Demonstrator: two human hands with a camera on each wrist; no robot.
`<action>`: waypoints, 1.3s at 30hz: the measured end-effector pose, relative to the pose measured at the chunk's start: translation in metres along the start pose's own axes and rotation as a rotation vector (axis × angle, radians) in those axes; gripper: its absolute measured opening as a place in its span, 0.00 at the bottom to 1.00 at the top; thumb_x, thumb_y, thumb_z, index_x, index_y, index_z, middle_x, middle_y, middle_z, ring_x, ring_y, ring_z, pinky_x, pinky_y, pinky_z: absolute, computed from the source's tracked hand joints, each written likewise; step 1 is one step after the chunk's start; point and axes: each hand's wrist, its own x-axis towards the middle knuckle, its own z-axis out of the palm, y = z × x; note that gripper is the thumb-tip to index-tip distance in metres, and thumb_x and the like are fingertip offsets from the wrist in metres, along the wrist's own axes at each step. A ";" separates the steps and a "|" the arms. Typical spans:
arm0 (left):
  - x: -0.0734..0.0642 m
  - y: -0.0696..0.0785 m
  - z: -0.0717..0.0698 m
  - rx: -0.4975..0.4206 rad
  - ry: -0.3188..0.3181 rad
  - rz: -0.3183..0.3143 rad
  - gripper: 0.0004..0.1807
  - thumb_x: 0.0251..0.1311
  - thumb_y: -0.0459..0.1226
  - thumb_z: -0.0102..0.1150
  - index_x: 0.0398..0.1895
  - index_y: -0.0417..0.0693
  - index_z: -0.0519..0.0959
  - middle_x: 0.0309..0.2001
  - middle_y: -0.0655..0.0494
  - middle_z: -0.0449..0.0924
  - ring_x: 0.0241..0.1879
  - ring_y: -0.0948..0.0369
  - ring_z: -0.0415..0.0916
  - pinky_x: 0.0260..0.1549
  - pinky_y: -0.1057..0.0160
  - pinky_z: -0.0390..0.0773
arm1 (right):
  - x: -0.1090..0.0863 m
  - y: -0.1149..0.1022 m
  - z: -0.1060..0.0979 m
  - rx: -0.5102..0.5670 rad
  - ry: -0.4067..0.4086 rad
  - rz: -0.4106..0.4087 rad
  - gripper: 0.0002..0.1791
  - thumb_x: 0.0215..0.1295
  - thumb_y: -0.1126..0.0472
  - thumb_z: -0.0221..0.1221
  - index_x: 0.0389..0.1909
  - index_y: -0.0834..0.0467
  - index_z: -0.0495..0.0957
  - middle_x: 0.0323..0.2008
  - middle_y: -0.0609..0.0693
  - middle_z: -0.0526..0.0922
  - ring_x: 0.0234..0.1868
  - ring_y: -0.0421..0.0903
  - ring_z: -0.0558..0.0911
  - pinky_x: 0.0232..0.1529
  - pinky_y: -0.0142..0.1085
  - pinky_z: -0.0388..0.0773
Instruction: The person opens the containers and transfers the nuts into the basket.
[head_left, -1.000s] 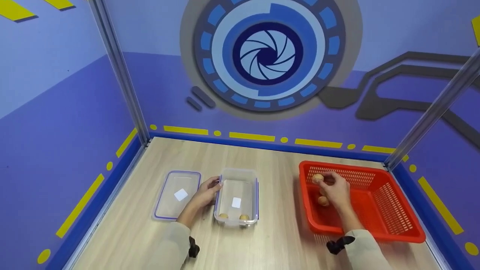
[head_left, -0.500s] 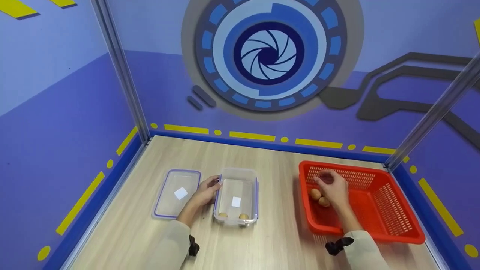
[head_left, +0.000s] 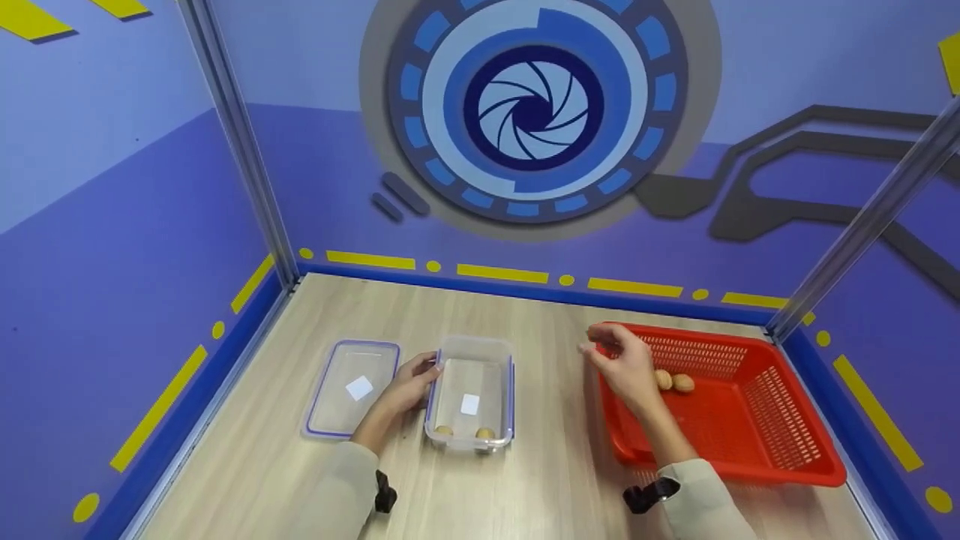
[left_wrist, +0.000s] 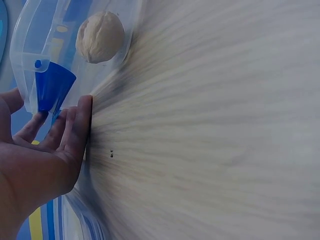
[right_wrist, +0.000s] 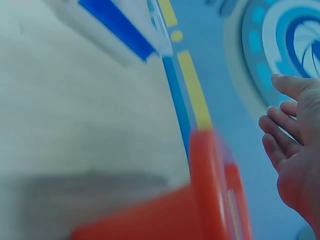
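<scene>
In the head view, two walnuts (head_left: 673, 381) lie in the red plastic basket (head_left: 757, 427) at the right. My right hand (head_left: 624, 366) hovers over the basket's left rim, fingers loosely bent; the right wrist view shows nothing between them. At the centre-left stands a clear plastic container (head_left: 470, 375) with blue side clips. Two walnuts rest at its near end, one of them (head_left: 485, 434) at the right corner. My left hand (head_left: 409, 386) holds the container's left side, thumb at the rim, fingers by the blue clip (left_wrist: 52, 87) in the left wrist view.
A clear lid (head_left: 349, 394) with a purple-blue seal lies flat on the wooden table (head_left: 555, 420), left of the container. Blue printed walls (head_left: 420, 232) with metal corner posts (head_left: 240, 142) enclose the table at the back and sides.
A second ago my right hand pinched a walnut above the basket; it let go, and two walnuts now lie further right there. That hand has moved left to the rim; the left hand stays.
</scene>
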 end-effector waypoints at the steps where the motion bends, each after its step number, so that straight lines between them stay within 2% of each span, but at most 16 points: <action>1: 0.001 -0.001 0.000 -0.009 -0.006 -0.002 0.26 0.81 0.34 0.51 0.73 0.26 0.65 0.66 0.26 0.74 0.63 0.39 0.76 0.64 0.45 0.77 | 0.000 -0.004 0.005 0.006 -0.012 -0.006 0.19 0.63 0.63 0.76 0.53 0.64 0.85 0.50 0.58 0.89 0.53 0.57 0.86 0.59 0.56 0.80; 4: 0.001 -0.002 0.000 -0.034 -0.014 -0.002 0.26 0.80 0.33 0.51 0.74 0.25 0.64 0.66 0.25 0.73 0.63 0.37 0.76 0.61 0.47 0.79 | -0.003 -0.015 0.022 0.001 -0.064 -0.017 0.18 0.64 0.61 0.75 0.54 0.60 0.86 0.50 0.53 0.89 0.53 0.53 0.86 0.60 0.54 0.81; 8: 0.000 -0.003 0.000 -0.063 -0.009 0.003 0.25 0.80 0.32 0.51 0.73 0.25 0.65 0.65 0.24 0.73 0.62 0.36 0.76 0.59 0.49 0.80 | -0.006 -0.027 0.045 0.012 -0.126 -0.050 0.19 0.65 0.60 0.75 0.55 0.60 0.85 0.51 0.54 0.89 0.53 0.52 0.86 0.60 0.53 0.82; 11: -0.001 -0.002 0.000 -0.072 -0.003 -0.021 0.25 0.80 0.33 0.51 0.74 0.27 0.66 0.66 0.26 0.74 0.61 0.37 0.77 0.58 0.47 0.81 | -0.008 -0.034 0.063 0.033 -0.147 -0.089 0.19 0.64 0.61 0.75 0.53 0.63 0.85 0.49 0.56 0.89 0.51 0.52 0.86 0.60 0.53 0.82; 14: -0.001 -0.001 0.001 -0.066 0.001 -0.028 0.26 0.80 0.34 0.52 0.74 0.27 0.66 0.67 0.27 0.73 0.62 0.38 0.77 0.60 0.44 0.80 | -0.012 -0.040 0.081 0.059 -0.179 -0.108 0.18 0.64 0.62 0.75 0.53 0.63 0.85 0.49 0.57 0.89 0.51 0.53 0.86 0.59 0.53 0.82; 19: 0.000 -0.002 0.001 -0.029 0.008 0.005 0.26 0.80 0.33 0.52 0.73 0.26 0.66 0.66 0.26 0.74 0.64 0.39 0.76 0.64 0.43 0.76 | -0.024 -0.046 0.108 0.098 -0.251 -0.127 0.18 0.66 0.60 0.74 0.54 0.60 0.84 0.50 0.57 0.87 0.53 0.54 0.85 0.60 0.54 0.82; 22: -0.001 -0.001 0.001 -0.022 0.010 0.003 0.26 0.80 0.34 0.53 0.73 0.26 0.66 0.65 0.26 0.74 0.63 0.39 0.76 0.65 0.42 0.75 | -0.030 -0.046 0.124 0.112 -0.262 -0.136 0.18 0.66 0.59 0.74 0.53 0.60 0.84 0.50 0.57 0.87 0.52 0.55 0.85 0.59 0.54 0.82; 29: -0.004 0.001 -0.001 -0.059 -0.008 -0.063 0.26 0.82 0.35 0.51 0.76 0.31 0.65 0.69 0.28 0.72 0.64 0.36 0.75 0.60 0.41 0.80 | -0.041 -0.047 0.155 0.129 -0.290 -0.117 0.20 0.67 0.58 0.74 0.54 0.65 0.84 0.50 0.57 0.87 0.53 0.54 0.86 0.58 0.50 0.84; 36: -0.001 0.000 0.000 -0.016 0.012 -0.015 0.25 0.81 0.33 0.50 0.74 0.28 0.66 0.65 0.25 0.75 0.63 0.34 0.76 0.64 0.40 0.75 | -0.048 -0.045 0.177 0.162 -0.323 -0.081 0.17 0.66 0.62 0.73 0.51 0.66 0.84 0.48 0.61 0.87 0.52 0.56 0.86 0.58 0.51 0.83; 39: 0.000 -0.003 0.002 -0.024 0.030 -0.024 0.24 0.81 0.32 0.50 0.73 0.28 0.66 0.65 0.24 0.74 0.62 0.33 0.76 0.63 0.40 0.76 | -0.050 -0.043 0.182 0.149 -0.337 -0.054 0.18 0.65 0.62 0.73 0.51 0.67 0.84 0.48 0.61 0.87 0.52 0.56 0.86 0.59 0.50 0.83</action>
